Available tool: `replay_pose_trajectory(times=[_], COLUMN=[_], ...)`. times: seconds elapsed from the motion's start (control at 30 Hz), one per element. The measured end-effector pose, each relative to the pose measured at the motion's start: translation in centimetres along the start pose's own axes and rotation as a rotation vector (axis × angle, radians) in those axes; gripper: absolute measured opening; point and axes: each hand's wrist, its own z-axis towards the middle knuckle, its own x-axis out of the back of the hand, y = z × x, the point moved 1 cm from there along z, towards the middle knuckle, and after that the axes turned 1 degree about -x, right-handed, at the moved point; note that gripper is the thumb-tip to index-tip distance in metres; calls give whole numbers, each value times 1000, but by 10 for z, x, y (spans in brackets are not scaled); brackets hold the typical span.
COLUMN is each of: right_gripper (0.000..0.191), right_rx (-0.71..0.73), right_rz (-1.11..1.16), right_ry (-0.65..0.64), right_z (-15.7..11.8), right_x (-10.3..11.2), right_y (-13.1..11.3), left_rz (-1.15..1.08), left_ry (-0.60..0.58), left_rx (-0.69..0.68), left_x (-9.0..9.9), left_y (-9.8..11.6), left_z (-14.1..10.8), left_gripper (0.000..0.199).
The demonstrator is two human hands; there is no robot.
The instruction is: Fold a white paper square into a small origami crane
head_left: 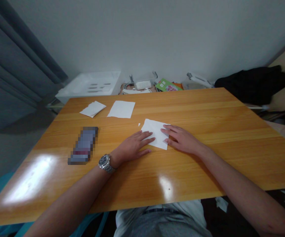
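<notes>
On the worktop [196, 171] lie two single sheets of paper, one [157, 126] towards the middle and one [122, 109] near the far edge, plus one small pile [93, 108] by the far left corner, its sheets too closely stacked to count. There are also one tiny scrap [139, 124] and one pixelated oblong [85, 144] nearer the left edge. Beyond the far edge are one white tray [93, 84], one green booklet [167, 85] and one black cloth [250, 84].
</notes>
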Motion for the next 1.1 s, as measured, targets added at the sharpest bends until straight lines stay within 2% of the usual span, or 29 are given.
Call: replay_pose_trajectory(times=[0.27, 0.37, 0.6, 0.9, 1.1], right_gripper=[46, 47, 43, 56, 50], right_rx=[53, 62, 97, 136, 125], right_rz=[94, 121, 146, 146, 177], right_ry=[30, 10, 7, 20, -49], right_z=[0, -3, -4, -2, -3], right_x=[11, 11, 11, 5, 1], right_y=[-4, -6, -8, -6, -7], left_rz=[105, 106, 68, 53, -11], left_ry=[70, 60, 35, 28, 59], left_rx=[202, 230, 204, 138, 93], left_x=[10, 10, 9, 11, 16], left_y=[-2, -3, -8, -6, -3], left_z=[-1, -1, -4, -4, -2], left_gripper=[53, 57, 72, 64, 64])
